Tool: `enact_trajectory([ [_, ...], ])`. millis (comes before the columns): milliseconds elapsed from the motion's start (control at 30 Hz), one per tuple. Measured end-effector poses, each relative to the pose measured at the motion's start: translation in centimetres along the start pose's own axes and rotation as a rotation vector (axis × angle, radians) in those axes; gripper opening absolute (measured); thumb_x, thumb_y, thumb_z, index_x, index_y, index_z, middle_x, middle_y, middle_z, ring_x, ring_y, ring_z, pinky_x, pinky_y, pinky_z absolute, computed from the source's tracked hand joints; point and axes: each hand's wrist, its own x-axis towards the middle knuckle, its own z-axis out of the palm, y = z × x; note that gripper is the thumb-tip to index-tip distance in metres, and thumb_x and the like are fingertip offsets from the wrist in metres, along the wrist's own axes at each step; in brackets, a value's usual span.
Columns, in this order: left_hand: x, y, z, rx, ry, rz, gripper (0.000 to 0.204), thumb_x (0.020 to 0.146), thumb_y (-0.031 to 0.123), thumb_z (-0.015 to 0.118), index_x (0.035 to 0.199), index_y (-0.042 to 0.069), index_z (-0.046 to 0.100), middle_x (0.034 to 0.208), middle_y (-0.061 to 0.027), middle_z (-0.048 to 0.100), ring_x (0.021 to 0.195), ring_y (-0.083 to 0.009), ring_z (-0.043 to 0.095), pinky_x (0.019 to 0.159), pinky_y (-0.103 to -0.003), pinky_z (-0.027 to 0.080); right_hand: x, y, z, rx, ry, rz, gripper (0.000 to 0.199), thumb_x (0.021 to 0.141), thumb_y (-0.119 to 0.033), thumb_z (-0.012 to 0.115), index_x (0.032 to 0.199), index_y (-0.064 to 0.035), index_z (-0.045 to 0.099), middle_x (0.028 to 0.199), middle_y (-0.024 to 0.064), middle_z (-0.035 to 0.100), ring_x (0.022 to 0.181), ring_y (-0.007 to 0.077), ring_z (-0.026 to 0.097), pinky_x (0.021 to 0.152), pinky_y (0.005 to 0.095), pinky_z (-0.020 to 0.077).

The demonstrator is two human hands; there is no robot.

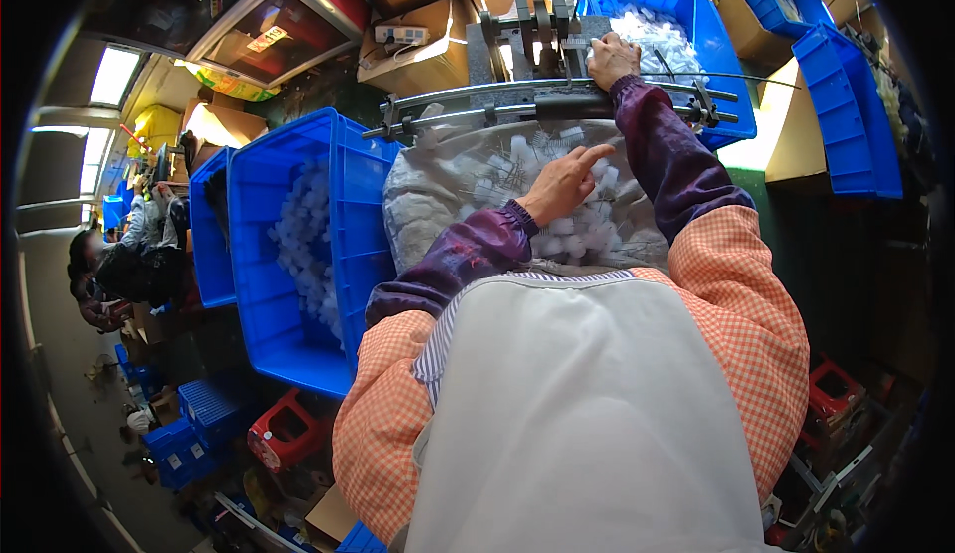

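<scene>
My left hand [562,187] is above a pale cloth [423,190] bearing a pile of small white plastic pieces [572,240] and thin wire-like pins or bristles [507,170]. Its forefinger stretches to the right, and nothing shows between its fingers. Farther off, my right hand [614,61] rests at the right side of a metal bench fixture [537,46] with two long horizontal rods [463,95]. Those fingers are curled downward, and whatever they grip is hidden. Just beyond it, a blue bin [731,105] contains many white pieces [652,41].
Left of the cloth stands a large blue bin [288,354] with white pieces inside. A thin rod [761,79] sticks out to the right from the fixture. Cardboard boxes [418,51] stand behind, red stools [284,434] lower left. Another person [129,265] is at far left.
</scene>
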Motion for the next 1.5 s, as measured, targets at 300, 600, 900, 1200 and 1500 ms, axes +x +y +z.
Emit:
enact_trajectory([
  [300,1.1,1.2,-1.3,-0.157,0.128,0.037,0.027,0.080,-0.001,0.056,0.106,0.006,0.052,0.092,-0.0105,0.052,0.073,-0.0205,0.057,0.060,-0.029,0.049,2.9,5.5,-2.6,-0.130,-0.026,0.072,0.030,0.080,-0.019,0.048,0.108,-0.0148,0.057,0.105,0.0177,0.057,0.086,0.0352,0.060,0.080,0.0459,0.0447],
  [600,2.8,1.3,-2.1,-0.294,0.331,-0.063,0.028,0.079,-0.001,0.060,0.105,0.004,0.051,0.087,-0.0088,0.061,0.070,-0.0142,0.062,0.060,-0.023,0.050,-7.1,3.4,-8.8,1.354,-0.789,-0.392,0.041,0.090,-0.016,0.051,0.128,-0.0042,0.042,0.120,0.0083,0.052,0.107,0.0146,0.049,0.091,0.0269,0.0389],
  [900,0.2,-0.9,-0.3,0.383,-0.018,-0.145,0.046,0.075,0.032,0.067,0.108,0.005,0.052,0.089,-0.0123,0.062,0.080,-0.0269,0.061,0.066,-0.036,0.050,-1.6,3.0,-2.9,0.538,-0.051,-0.220,0.024,0.084,-0.020,0.054,0.102,-0.0050,0.059,0.093,0.0101,0.062,0.087,0.0248,0.058,0.076,0.0339,0.0454],
  [1200,-1.9,-2.6,2.1,0.524,-0.365,-0.088,0.012,0.072,0.011,0.061,0.081,0.003,0.061,0.092,-0.0125,0.058,0.093,-0.0294,0.054,0.074,-0.037,0.048,1.5,0.3,1.2,0.034,0.127,-0.149,0.017,0.080,-0.016,0.051,0.095,-0.0145,0.060,0.099,0.0055,0.058,0.101,0.0245,0.050,0.083,0.0370,0.0432],
  [1500,-1.9,-1.1,1.2,0.473,-0.223,-0.097,0.010,0.068,0.004,0.056,0.077,0.001,0.061,0.090,-0.0173,0.057,0.086,-0.0328,0.056,0.070,-0.038,0.050,1.8,0.4,1.2,0.136,0.093,-0.136,0.021,0.084,-0.023,0.049,0.100,-0.0183,0.061,0.102,0.0018,0.059,0.105,0.0229,0.049,0.091,0.0394,0.0337],
])
